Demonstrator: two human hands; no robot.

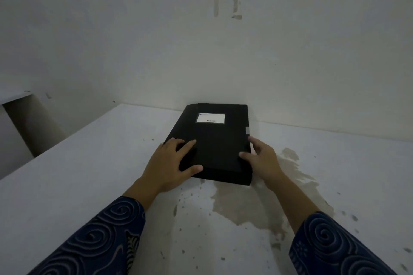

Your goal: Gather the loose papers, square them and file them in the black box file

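Left hand point(173, 158) lies flat, fingers spread, on the near left of the closed box file point(214, 143), apparently pinning it. The file lies flat on the table point(89, 163), against the wall. Right hand point(262, 158), open, touches its right edge, thumb on the lid, likely steadying it; no papers visible.

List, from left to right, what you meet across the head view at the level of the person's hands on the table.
Bare white table → left hand → black box file → right hand → brownish stain on the table.
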